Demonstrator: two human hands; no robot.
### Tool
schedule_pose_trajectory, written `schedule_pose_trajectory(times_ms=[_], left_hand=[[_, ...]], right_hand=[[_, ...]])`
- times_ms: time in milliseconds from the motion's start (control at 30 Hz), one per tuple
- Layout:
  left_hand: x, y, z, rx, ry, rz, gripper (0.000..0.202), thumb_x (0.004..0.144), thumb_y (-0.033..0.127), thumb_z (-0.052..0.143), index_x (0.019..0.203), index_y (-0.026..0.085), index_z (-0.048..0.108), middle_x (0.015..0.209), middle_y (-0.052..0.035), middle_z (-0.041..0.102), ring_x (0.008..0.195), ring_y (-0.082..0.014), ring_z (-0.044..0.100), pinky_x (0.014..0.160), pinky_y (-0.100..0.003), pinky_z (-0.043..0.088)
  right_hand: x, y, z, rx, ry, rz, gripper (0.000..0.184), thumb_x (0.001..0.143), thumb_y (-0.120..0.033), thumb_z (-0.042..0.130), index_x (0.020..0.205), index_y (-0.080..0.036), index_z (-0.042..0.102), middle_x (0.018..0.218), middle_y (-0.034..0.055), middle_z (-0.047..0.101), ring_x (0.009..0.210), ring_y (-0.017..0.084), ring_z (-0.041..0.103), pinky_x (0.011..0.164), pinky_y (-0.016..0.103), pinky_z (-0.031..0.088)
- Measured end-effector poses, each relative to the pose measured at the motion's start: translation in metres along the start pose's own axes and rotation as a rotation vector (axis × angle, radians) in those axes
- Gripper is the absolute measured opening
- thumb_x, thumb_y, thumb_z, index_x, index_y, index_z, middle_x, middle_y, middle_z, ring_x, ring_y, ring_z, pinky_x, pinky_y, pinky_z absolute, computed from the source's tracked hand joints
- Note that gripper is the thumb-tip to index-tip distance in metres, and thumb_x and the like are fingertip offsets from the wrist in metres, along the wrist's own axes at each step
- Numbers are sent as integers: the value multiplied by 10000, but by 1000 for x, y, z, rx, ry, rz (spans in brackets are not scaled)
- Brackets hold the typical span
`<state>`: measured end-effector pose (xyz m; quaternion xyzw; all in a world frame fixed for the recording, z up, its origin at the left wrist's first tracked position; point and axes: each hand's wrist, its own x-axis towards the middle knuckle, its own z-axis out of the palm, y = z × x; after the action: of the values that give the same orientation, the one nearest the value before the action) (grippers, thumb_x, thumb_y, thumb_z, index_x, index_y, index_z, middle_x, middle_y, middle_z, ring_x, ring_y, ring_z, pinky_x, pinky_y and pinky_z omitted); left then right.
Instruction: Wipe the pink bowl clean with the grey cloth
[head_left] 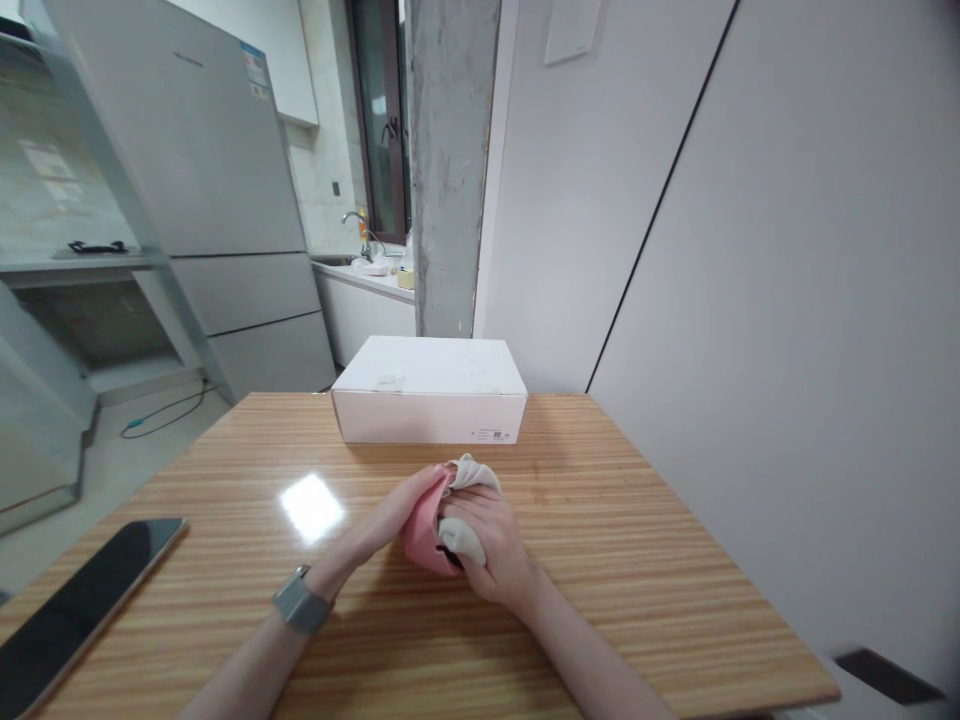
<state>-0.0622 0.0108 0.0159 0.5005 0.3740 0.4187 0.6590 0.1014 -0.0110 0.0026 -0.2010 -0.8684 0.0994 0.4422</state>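
Observation:
Over the middle of the table, my left hand is wrapped round a pink cup-like container, which is tilted with its opening to the right. Its exact kind is hard to tell. My right hand is closed on a whitish cloth, pressed at the container's mouth and partly inside it. Some of the cloth bunches up above the knuckles. A small dark patch shows at the lower rim, too small to name. The fingertips of both hands are largely hidden.
A white closed box stands at the far side of the wooden table. At the left edge lies a dark phone. A white wall runs along the right. Behind are a fridge and a sink counter.

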Motion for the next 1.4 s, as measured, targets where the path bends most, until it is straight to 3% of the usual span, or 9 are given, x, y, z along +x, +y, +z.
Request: schedule_pose_trajectory(times_ms=[200, 433, 533, 700, 833, 1000, 1167, 1267, 1400], left_hand=[[-5, 3, 7, 335, 15, 147, 383, 865, 483, 478, 1070, 191, 618, 1062, -44, 652, 1054, -225, 545, 992, -329, 339], [-9, -4, 17, 105, -37, 167, 389, 817, 415, 594, 1129, 198, 509, 1043, -40, 619, 986, -185, 549, 893, -303, 404], [-4, -10, 16, -105, -65, 113, 384, 768, 390, 654, 1069, 185, 532, 960, -26, 646, 917, -172, 582, 862, -309, 426], [0, -9, 13, -380, 63, -70, 498, 788, 551, 534, 945, 92, 643, 866, -95, 707, 937, -236, 621, 919, -347, 423], [-5, 0, 1, -202, 19, -114, 466, 804, 520, 551, 990, 110, 674, 1037, -104, 703, 1113, -252, 567, 1034, -359, 340], [-9, 4, -8, 21, -154, -113, 414, 835, 506, 522, 1060, 196, 677, 1203, -41, 642, 1249, -206, 468, 1126, -330, 206], [-7, -4, -8, 58, -119, -13, 442, 843, 497, 516, 1141, 196, 644, 1321, -51, 555, 1319, -222, 386, 1133, -336, 185], [-6, -7, -7, 113, -129, 106, 479, 855, 477, 507, 1229, 186, 581, 1397, -52, 476, 1341, -220, 349, 1135, -326, 180], [-11, -3, 4, 191, -140, 160, 507, 866, 435, 517, 1328, 230, 478, 1390, -45, 485, 1315, -233, 377, 1121, -355, 220]], right_hand=[[-4, 8, -3, 11, 51, 148, 332, 938, -311, 278, 724, -217, 513, 742, 33, 610, 758, 174, 567, 832, 357, 430], [-4, 14, -2, 68, 365, 338, 317, 929, -285, 363, 643, -212, 481, 642, 2, 558, 631, 154, 528, 707, 317, 444], [-3, 11, -4, 21, 303, 253, 277, 919, -277, 346, 744, -209, 549, 746, 38, 624, 737, 186, 585, 758, 348, 448], [-2, -1, -1, -151, 67, -37, 376, 886, -383, 319, 1068, -166, 566, 972, 118, 680, 923, 250, 621, 830, 397, 450], [-2, -6, 3, -192, 43, -90, 426, 877, -432, 313, 1085, -151, 555, 966, 132, 684, 899, 254, 628, 829, 399, 454], [-2, -3, 1, -69, 61, 10, 268, 883, -305, 301, 795, -211, 536, 734, 64, 640, 707, 203, 592, 743, 373, 453], [-4, 1, -4, -25, 72, 73, 274, 903, -288, 306, 756, -219, 526, 725, 49, 618, 728, 194, 574, 773, 362, 438], [-6, 5, -3, 31, 147, 137, 288, 916, -288, 328, 732, -217, 537, 710, 32, 605, 732, 183, 568, 770, 343, 427], [-8, 14, 2, 102, 331, 288, 351, 925, -302, 367, 609, -210, 488, 596, -6, 530, 589, 146, 502, 678, 306, 419]])
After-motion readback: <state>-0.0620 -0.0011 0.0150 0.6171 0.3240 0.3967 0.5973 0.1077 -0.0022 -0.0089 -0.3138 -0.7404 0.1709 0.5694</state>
